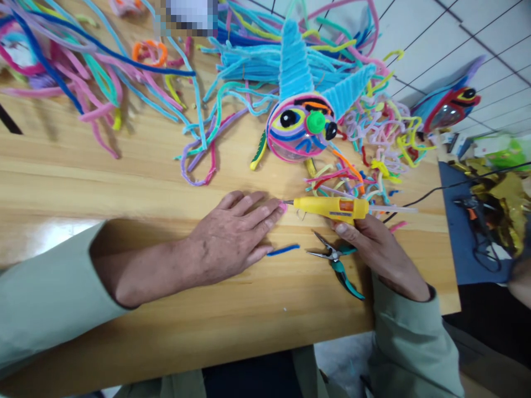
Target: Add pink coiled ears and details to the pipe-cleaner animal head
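A yellow hot glue gun [327, 207] is the landmark. The right hand [384, 243] has its fingers wrapped round the handle, with the thumb showing on the near side. A clear glue stick [394, 209] juts from the back of the tool, and its metal nozzle points left at a small pink piece [284, 207]. That piece sits right at the glue gun's tip; whether metal and piece touch is too small to tell.

The left hand [232, 235] lies palm down on the wooden counter [124, 342], left of the glue gun. Its fingers are stretched out and curled round nothing, their tips at the pink piece.

Nearer the person than the glue gun are a short blue pipe-cleaner length [283, 250], beside the left thumb, and needle-nose pliers [334, 256] with green-and-black handles, their jaws spread.

Beyond the glue gun stands an animal head [299, 130] with tall blue ears and a green nose, backed by a bundle of light-blue pipe cleaners [249, 61]. Coloured scraps [379, 174] lie just behind the glue gun, and a second animal head [448, 113] is farther off to its right.
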